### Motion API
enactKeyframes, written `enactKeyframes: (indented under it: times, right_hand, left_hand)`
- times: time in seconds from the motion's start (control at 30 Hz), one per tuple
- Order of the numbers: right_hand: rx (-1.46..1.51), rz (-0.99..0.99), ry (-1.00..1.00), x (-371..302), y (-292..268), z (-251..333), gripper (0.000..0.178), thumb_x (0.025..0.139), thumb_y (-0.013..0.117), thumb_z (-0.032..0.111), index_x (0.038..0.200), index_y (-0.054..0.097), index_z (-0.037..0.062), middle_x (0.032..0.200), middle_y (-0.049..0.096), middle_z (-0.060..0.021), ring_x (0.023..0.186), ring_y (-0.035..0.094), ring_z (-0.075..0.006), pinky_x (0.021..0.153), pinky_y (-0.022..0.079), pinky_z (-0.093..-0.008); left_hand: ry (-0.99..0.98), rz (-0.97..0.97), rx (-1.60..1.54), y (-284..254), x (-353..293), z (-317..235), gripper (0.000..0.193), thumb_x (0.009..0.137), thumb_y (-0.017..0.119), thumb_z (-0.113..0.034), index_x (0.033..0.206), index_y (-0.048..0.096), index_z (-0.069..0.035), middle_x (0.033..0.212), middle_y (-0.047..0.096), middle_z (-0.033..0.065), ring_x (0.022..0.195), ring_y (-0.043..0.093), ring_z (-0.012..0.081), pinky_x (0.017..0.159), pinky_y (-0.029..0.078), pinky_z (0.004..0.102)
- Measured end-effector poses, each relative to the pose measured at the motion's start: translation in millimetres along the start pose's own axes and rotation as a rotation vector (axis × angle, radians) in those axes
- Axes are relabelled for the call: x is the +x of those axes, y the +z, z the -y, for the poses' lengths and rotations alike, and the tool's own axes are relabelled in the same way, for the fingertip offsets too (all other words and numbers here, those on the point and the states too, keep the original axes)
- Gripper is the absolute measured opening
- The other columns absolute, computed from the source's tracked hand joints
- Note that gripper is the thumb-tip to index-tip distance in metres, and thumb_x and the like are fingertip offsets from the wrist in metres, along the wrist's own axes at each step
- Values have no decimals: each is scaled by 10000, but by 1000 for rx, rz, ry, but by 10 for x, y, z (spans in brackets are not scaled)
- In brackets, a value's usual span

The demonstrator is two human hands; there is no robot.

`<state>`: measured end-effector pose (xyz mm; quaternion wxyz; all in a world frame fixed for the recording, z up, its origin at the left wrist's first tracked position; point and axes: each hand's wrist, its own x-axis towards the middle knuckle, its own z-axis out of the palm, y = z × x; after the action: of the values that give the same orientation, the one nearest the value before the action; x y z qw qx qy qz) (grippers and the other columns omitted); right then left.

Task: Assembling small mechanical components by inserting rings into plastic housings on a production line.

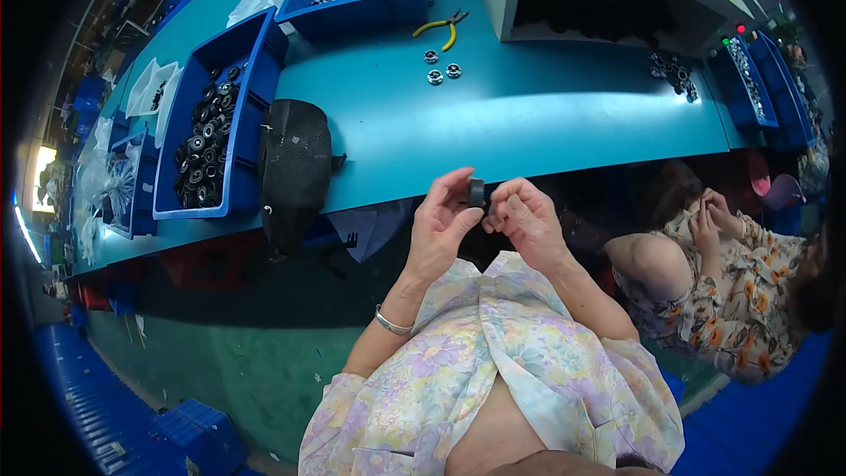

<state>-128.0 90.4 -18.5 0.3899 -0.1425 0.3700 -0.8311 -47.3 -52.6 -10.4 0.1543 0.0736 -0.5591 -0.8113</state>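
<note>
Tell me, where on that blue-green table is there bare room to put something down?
The widest bare patch of the table runs from the black pouch to the small parts pile at right, below the pliers and three loose rings. The left is crowded with blue bins and bags. Both hands hold a small black part near the front edge.

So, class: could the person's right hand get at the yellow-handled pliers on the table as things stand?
Probably yes: the teal table lies bare between the right hand and the pliers, though its fingers already hold a small black part.

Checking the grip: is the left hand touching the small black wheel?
Touching. The head view shows the left hand pinching the small black wheel between its fingertips, with the right hand on its other side.
</note>
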Motion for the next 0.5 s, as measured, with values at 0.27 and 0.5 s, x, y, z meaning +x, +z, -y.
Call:
enactKeyframes:
  times: [0.27,0.5]
  right_hand:
    - [-998,-216,-254,881,-459,128,97,876,608,76,938,605,1,702,561,-9,664,533,-91,612,441,-252]
    - [-1557,-55,-502,2018,-535,187,385,798,665,48,1169,571,85,1105,542,-157,1030,551,-364,848,482,-424]
  left_hand:
    - [-100,-85,-489,-412,63,116,382,913,625,-128,1248,493,-3,1123,598,177,911,604,202,792,513,280]
    - [-83,-143,-550,-493,61,81,367,908,636,-148,1226,513,-14,1115,601,179,904,597,213,781,504,294]
